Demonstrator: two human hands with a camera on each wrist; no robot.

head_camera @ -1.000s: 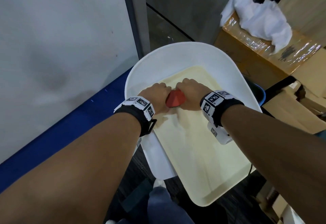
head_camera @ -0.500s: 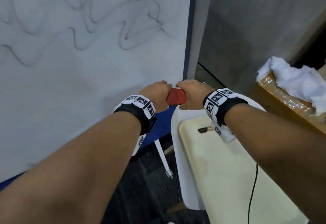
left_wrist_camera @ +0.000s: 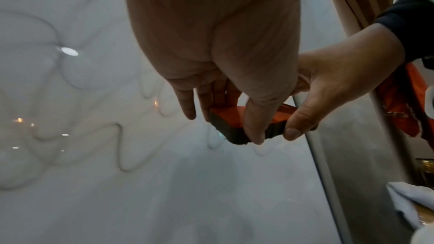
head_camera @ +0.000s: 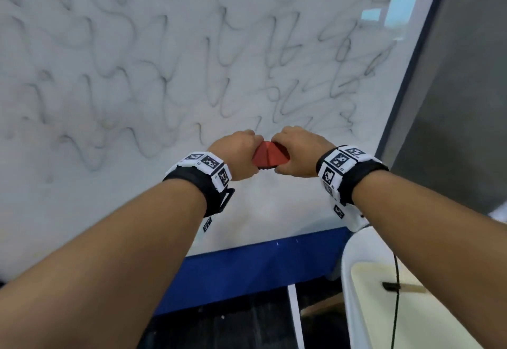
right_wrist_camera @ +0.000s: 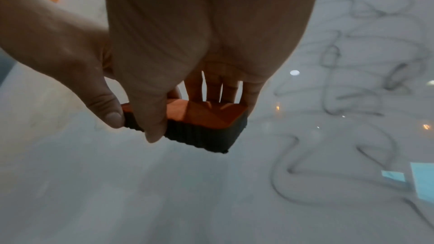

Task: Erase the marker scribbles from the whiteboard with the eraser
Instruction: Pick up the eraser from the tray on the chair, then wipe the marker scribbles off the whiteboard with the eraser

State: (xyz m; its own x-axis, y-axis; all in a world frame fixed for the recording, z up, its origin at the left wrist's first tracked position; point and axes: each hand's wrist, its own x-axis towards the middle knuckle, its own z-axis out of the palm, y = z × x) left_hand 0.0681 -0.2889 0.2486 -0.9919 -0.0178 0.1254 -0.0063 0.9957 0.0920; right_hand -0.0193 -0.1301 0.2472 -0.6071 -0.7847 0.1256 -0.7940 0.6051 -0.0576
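Head view: a second ago both hands were gripping the eraser over a white tray; now the tray is lying low and to the right of the grip, and the whiteboard with its grey scribbles is filling the view. The left hand and right hand are still clasping the red eraser between them, just below the lowest scribbles and in front of the board.

Left wrist view: the left hand is curling its thumb and fingers round one end of the eraser, grasping it, while the right hand is pinching the other end. The dark felt is facing the whiteboard; contact cannot be told.

Right wrist view: the right hand is grasping the eraser, thumb in front, fingers behind. The left hand is pinching the far end. Scribbles are lying to the right of the grip.
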